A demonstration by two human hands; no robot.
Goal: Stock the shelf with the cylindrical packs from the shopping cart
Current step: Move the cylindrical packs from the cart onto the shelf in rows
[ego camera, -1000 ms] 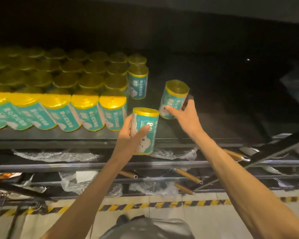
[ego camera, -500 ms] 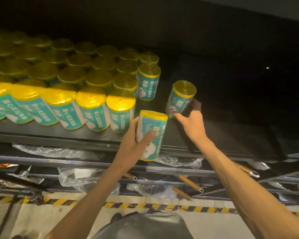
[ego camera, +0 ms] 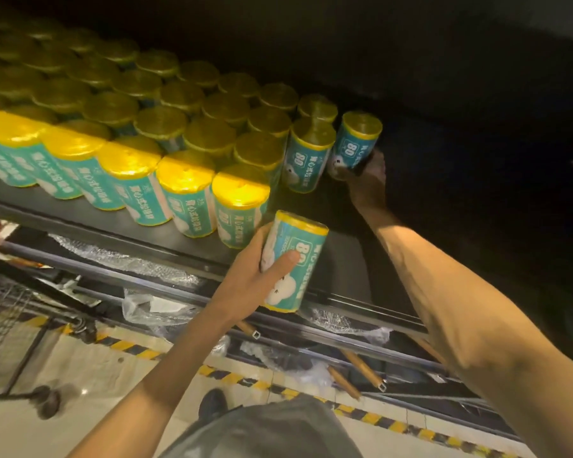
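Left hand (ego camera: pixel 245 276) fingers wrap a glossy teal cylindrical pack (ego camera: pixel 291 262); right hand (ego camera: pixel 366 183) fingers clasp another pack (ego camera: pixel 356 143) on the dark shelf (ego camera: pixel 341 256).

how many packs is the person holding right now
2. One pack is in the left hand at the shelf's front edge; another is in the right hand, deeper on the shelf.

My right hand (ego camera: pixel 366 180) has reached deeper over the shelf (ego camera: pixel 341 256), carrying its teal pack (ego camera: pixel 354 143) from mid-shelf to just beside the back rows (ego camera: pixel 308 153); my left hand (ego camera: pixel 255 276), gripping the second pack (ego camera: pixel 293 259), has edged closer to the front row (ego camera: pixel 238 206)
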